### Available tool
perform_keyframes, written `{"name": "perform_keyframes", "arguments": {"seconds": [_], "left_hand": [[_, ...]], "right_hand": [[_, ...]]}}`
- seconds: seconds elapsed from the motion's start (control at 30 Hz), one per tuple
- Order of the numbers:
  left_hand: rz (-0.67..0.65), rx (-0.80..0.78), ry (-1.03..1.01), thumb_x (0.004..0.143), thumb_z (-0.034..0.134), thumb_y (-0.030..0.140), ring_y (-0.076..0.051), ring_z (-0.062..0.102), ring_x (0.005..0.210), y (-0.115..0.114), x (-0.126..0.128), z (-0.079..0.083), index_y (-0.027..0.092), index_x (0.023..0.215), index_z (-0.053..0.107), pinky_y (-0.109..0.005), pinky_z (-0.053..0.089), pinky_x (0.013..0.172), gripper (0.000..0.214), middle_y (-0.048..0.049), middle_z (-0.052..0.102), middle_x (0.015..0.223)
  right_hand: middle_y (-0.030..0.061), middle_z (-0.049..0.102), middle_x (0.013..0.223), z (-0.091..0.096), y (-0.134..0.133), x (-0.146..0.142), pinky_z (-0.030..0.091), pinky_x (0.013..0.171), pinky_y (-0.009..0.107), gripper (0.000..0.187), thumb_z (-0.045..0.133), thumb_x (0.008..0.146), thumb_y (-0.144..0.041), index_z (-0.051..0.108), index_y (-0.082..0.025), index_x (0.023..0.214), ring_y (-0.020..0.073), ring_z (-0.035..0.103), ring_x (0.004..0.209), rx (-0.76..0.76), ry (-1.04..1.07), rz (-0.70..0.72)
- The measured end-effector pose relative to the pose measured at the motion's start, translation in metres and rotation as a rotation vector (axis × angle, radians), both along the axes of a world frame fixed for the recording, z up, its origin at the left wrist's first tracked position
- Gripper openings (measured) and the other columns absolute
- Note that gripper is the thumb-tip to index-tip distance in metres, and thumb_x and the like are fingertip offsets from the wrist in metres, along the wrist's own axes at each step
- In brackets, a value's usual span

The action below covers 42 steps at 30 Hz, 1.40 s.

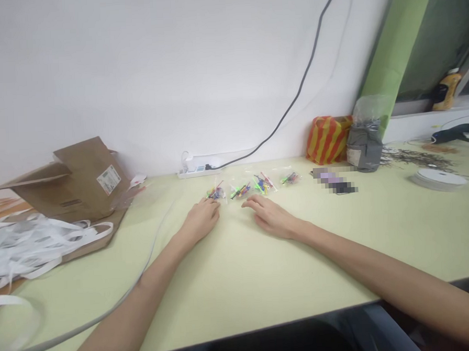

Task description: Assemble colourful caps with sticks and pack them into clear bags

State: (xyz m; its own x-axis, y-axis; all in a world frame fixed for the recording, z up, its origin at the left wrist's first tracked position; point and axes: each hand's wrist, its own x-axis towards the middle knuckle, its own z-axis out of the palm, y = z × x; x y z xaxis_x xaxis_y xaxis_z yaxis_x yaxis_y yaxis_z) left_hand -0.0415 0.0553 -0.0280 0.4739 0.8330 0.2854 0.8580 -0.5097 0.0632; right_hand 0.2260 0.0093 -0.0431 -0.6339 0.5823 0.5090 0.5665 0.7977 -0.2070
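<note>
My left hand (pixel 200 219) lies palm down on the pale green tabletop (pixel 241 301), its fingertips at the edge of a small clear plastic bag (pixel 215 193) of colourful small parts. My right hand (pixel 270 217) rests close by with its fingers spread, holding nothing. Its fingertips are just short of a second such bag (pixel 240 191). Two more bags lie in the same row to the right, one with green and yellow pieces (pixel 263 183) and one with smaller pieces (pixel 289 178). The exact contents are too small to tell.
A brown cardboard box (pixel 81 178) and white plastic strips (pixel 26 249) lie at the left. A pale cable (pixel 145 269) crosses the table. Along the wall stand a power strip (pixel 197 169), a striped bag (pixel 329 139) and a grey package (pixel 364 147). A white tape roll (pixel 439 179) lies at the right.
</note>
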Motion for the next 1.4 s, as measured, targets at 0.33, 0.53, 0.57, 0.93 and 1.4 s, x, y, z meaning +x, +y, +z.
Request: {"name": "perform_keyframes", "arguments": {"seconds": [0.33, 0.53, 0.57, 0.93, 1.4], "left_hand": [[0.076, 0.256, -0.397, 0.098, 0.039, 0.03, -0.022, 0.062, 0.087, -0.015, 0.011, 0.015, 0.019, 0.079, 0.065, -0.035, 0.047, 0.083, 0.033, -0.0072, 0.069, 0.087], [0.002, 0.036, -0.271, 0.098, 0.035, 0.028, -0.026, 0.049, 0.132, 0.003, -0.001, -0.003, 0.022, 0.133, 0.059, -0.045, 0.039, 0.111, 0.042, -0.0072, 0.057, 0.143], [0.02, 0.025, -0.26, 0.097, 0.037, 0.027, -0.027, 0.05, 0.13, 0.004, -0.001, -0.005, 0.022, 0.134, 0.058, -0.046, 0.039, 0.11, 0.043, -0.0075, 0.06, 0.139], [0.07, -0.149, -0.553, 0.083, 0.052, 0.027, -0.018, 0.057, 0.069, -0.015, 0.015, 0.001, 0.021, 0.118, 0.054, -0.029, 0.044, 0.065, 0.036, 0.0031, 0.057, 0.074], [-0.033, -0.334, -0.552, 0.077, 0.056, 0.025, -0.012, 0.059, 0.068, -0.018, 0.017, -0.007, 0.023, 0.134, 0.047, -0.029, 0.051, 0.07, 0.058, -0.004, 0.057, 0.11]], "right_hand": [[0.01, 0.066, 0.101, -0.001, 0.003, -0.001, 0.046, 0.087, 0.036, 0.026, 0.045, 0.092, -0.006, 0.066, -0.017, 0.103, 0.0216, 0.061, 0.094, -0.003, -0.073, 0.045], [0.0104, 0.061, 0.138, 0.015, -0.023, -0.018, 0.041, 0.104, 0.037, 0.039, 0.042, 0.103, -0.024, 0.053, -0.022, 0.14, 0.0201, 0.052, 0.13, 0.015, -0.132, 0.26], [0.0101, 0.064, 0.135, 0.017, -0.025, -0.02, 0.04, 0.105, 0.037, 0.04, 0.041, 0.104, -0.026, 0.052, -0.023, 0.143, 0.0193, 0.053, 0.13, 0.017, -0.161, 0.289], [0.0088, 0.068, 0.079, 0.016, 0.007, 0.012, 0.038, 0.082, 0.033, 0.038, 0.042, 0.103, -0.027, 0.065, -0.017, 0.075, 0.0219, 0.057, 0.086, -0.019, -0.206, -0.387], [0.0048, 0.07, 0.082, 0.015, 0.0, 0.003, 0.033, 0.062, 0.025, 0.021, 0.043, 0.102, -0.033, 0.058, -0.019, 0.1, 0.0174, 0.061, 0.073, -0.287, -0.085, -0.466]]}}
